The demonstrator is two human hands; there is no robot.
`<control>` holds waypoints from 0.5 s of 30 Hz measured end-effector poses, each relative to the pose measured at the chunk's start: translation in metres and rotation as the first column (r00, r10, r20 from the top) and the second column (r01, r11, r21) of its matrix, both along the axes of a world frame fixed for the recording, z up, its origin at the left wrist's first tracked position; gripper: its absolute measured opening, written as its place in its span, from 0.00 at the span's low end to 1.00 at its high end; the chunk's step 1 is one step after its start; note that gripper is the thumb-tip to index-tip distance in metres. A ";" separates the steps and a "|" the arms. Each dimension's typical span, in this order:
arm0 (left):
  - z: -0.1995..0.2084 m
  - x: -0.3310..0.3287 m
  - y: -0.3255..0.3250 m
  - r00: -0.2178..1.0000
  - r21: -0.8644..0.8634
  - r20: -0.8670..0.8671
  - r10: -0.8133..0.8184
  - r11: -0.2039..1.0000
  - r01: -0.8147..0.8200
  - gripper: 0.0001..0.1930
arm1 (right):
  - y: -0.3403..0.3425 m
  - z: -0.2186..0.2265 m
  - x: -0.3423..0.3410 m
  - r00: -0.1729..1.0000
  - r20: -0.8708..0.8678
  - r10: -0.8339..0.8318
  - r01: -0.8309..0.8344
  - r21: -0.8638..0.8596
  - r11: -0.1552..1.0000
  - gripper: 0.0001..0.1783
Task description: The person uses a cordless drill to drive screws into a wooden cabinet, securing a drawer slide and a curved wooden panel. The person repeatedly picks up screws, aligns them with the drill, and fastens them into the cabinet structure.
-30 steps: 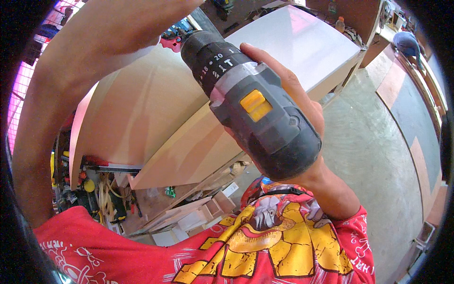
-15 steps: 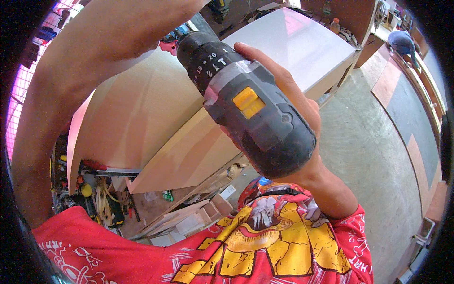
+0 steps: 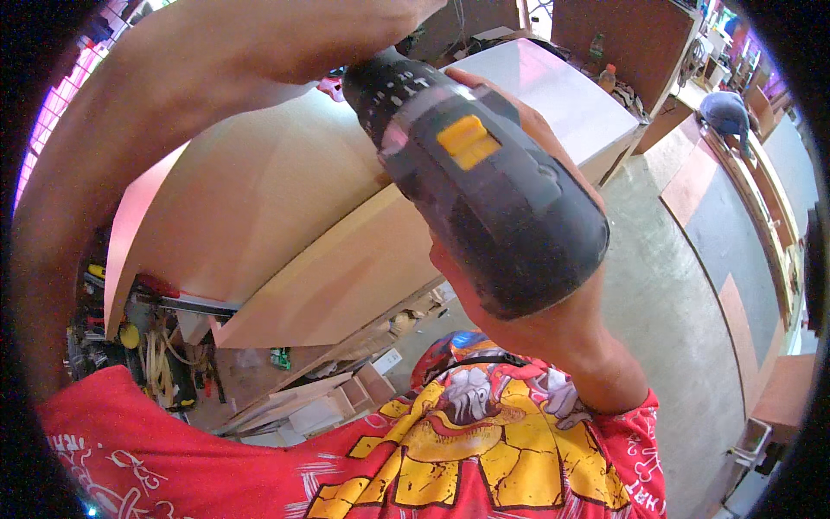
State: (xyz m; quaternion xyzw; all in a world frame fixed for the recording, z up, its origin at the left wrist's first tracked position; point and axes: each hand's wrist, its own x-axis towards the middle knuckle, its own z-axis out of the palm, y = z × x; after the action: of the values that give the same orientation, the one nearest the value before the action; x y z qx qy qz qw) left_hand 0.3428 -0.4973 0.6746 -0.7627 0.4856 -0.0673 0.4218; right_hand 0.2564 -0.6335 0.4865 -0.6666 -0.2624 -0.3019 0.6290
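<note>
**Drill gripped over the board**

My left arm [image 3: 173, 95] crosses the upper left of the frame, its hand out of view. At centre, my right hand [image 3: 510, 285] grips the grey cordless drill [image 3: 484, 182], held above the pale wooden board [image 3: 259, 199].

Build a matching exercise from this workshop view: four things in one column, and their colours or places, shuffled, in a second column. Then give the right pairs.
Things:
1. cordless drill
2. slide switch on the drill
3. wooden panel
4. right hand

Colours or places:
A. yellow
B. pale tan, lying under the drill
C. wrapped around the drill's grip
D. dark grey body with a black chuck

Pairs: 1-D, 2-A, 3-B, 4-C
</note>
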 end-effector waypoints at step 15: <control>-0.020 0.027 0.025 0.989 -0.068 0.103 -0.102 0.992 0.110 0.23 | -0.011 0.007 -0.002 0.996 -0.074 -0.054 0.041 -0.168 0.985 0.38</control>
State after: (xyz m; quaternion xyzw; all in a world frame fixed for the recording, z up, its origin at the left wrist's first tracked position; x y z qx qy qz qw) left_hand 0.3699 -0.4720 0.6549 -0.7465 0.5011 -0.1452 0.4131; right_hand 0.2541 -0.6440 0.4937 -0.7342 -0.2458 -0.2676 0.5736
